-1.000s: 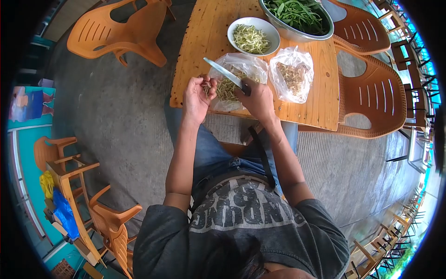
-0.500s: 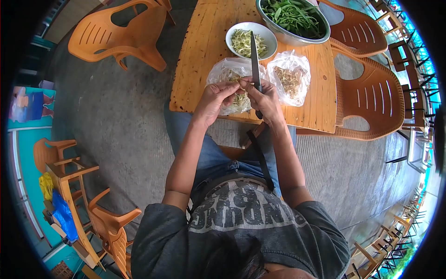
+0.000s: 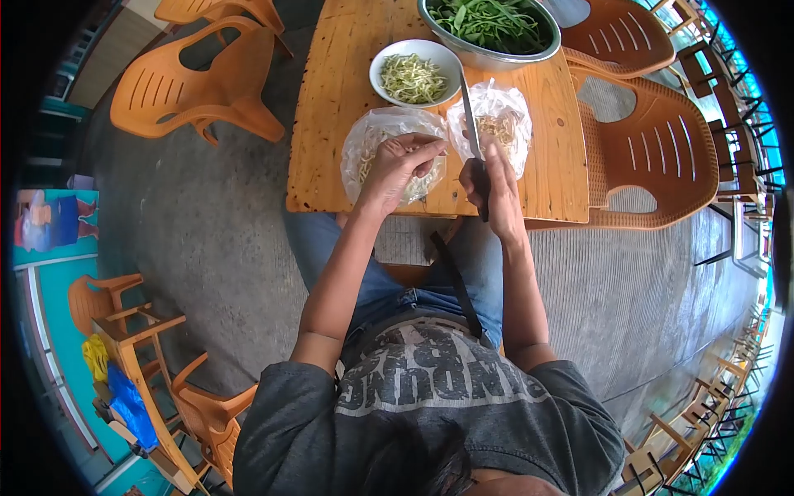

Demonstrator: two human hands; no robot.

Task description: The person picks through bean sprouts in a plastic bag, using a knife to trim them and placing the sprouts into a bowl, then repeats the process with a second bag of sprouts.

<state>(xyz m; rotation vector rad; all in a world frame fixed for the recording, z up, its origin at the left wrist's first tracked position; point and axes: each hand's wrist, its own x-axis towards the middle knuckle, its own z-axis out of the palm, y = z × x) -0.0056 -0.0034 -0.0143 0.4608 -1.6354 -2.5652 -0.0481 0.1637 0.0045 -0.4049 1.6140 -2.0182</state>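
Observation:
My right hand [image 3: 501,192] grips the dark handle of a knife [image 3: 472,116], its blade pointing away from me over the table. My left hand [image 3: 404,168] is closed in a pinch above a clear plastic bag [image 3: 357,150] of bean sprouts; whatever is between its fingertips is too small to make out. To the right, partly behind the knife, a second plastic bag [image 3: 514,103] holds brownish sprout scraps [image 3: 497,128]. Beyond the first bag stands a white bowl [image 3: 377,83] with pale bean sprouts [image 3: 412,78] in it.
A metal basin [image 3: 496,59] of green leafy vegetables [image 3: 488,23] stands at the far side of the wooden table [image 3: 331,78]. Orange plastic chairs [image 3: 653,149] are at its right, with another chair [image 3: 203,87] to the left. My legs are under the near edge.
My hands have come apart: the right one moved right with the knife and the left stayed over the sprout bag. The view has shifted slightly, moving the table left and up.

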